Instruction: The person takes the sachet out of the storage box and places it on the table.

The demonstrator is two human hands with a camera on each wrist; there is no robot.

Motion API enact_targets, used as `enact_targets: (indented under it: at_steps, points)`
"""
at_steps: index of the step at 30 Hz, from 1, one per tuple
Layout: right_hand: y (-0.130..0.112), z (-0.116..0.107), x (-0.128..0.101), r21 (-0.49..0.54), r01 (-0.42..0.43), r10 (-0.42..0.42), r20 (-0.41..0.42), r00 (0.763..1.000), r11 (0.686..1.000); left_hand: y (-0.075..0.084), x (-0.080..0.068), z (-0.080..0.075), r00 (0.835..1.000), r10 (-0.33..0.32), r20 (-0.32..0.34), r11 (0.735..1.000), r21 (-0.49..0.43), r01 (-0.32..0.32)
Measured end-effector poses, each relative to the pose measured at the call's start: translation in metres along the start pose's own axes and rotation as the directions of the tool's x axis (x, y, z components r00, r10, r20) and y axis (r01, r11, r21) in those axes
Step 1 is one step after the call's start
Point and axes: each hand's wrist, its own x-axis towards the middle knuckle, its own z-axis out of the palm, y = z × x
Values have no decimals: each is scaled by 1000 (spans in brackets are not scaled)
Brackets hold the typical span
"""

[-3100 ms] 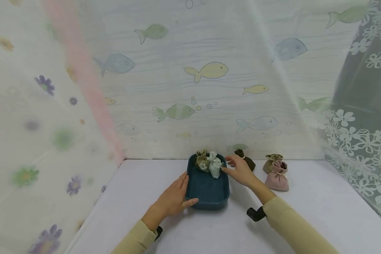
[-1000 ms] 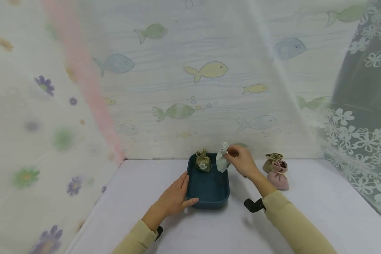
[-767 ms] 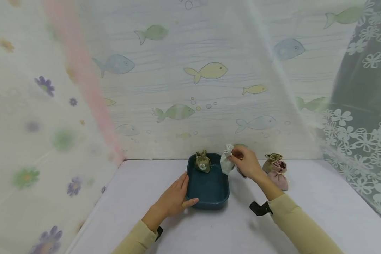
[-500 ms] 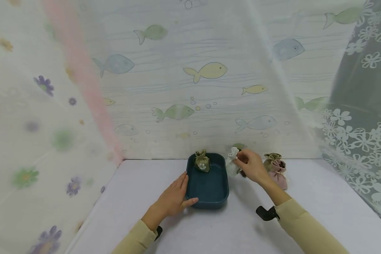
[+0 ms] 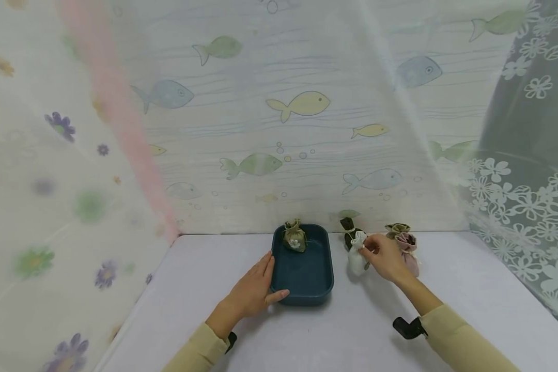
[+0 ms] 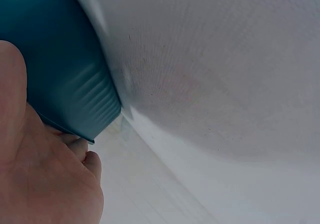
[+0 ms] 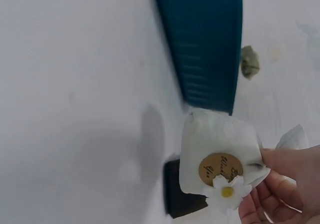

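My right hand (image 5: 387, 257) pinches the neck of a small white drawstring pouch (image 5: 356, 262), held to the right of a dark blue tray (image 5: 303, 276). In the right wrist view this pouch (image 7: 212, 134) carries a round brown label and a white flower with a yellow centre. My left hand (image 5: 251, 293) lies against the tray's left side, fingers extended along the wall and thumb at the near corner. An olive pouch (image 5: 295, 238) with a small white flower sits at the tray's far end. Close behind the white pouch stands a dark brown pouch (image 5: 347, 226), partly hidden.
Right of my right hand stand a pink pouch (image 5: 411, 262), partly covered by the hand, and another olive pouch (image 5: 394, 229) behind it. A white cloth covers the table (image 5: 302, 336). A fish-patterned curtain (image 5: 242, 119) hangs along the back edge.
My right hand has lifted the white pouch out of the tray and carried it right, lower and nearer, beside the brown pouch. My left hand has stayed at the tray.
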Motion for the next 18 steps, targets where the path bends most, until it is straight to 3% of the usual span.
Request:
enact_targets:
  at_steps: [10,18]
  points:
    - [21,5,-11,-33,-43,43,-2,999,999,2,-1,-2,1000,-4,0,1000,-13,4]
    - [21,6,-12,-29,-46,46,7,999,999,-2,1,2,1000,-3,6,1000,-2,3]
